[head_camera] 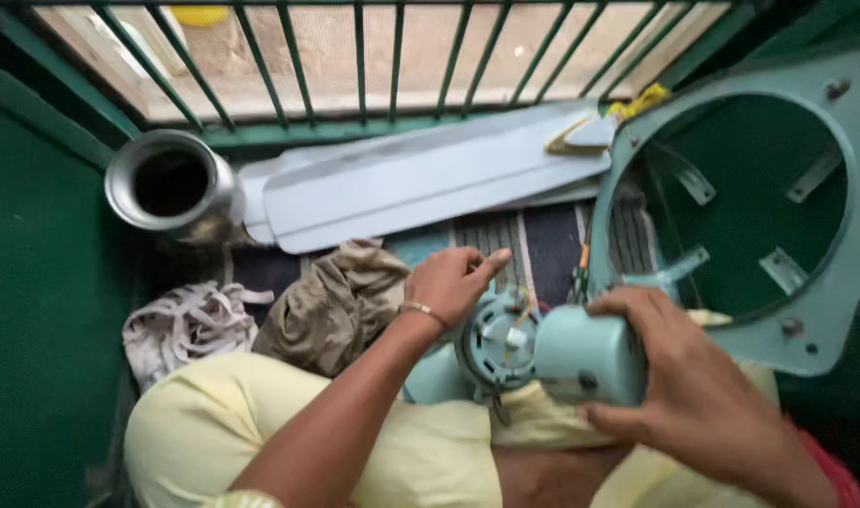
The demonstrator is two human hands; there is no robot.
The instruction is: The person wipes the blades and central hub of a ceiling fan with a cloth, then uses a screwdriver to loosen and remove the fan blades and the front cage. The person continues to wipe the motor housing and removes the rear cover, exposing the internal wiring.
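Motor (552, 353) held over striped mat (543, 246) beside green railing (355, 56).

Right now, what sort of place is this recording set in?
Probably a home balcony or window ledge used for repair: a green metal railing, fan blades on the floor, and a fan motor gripped by the right hand.

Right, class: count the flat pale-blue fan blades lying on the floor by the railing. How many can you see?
2. One fan blade lies on top, running from near the metal pot toward the round fan housing. A second blade shows only as an edge beneath it. More may be hidden underneath.
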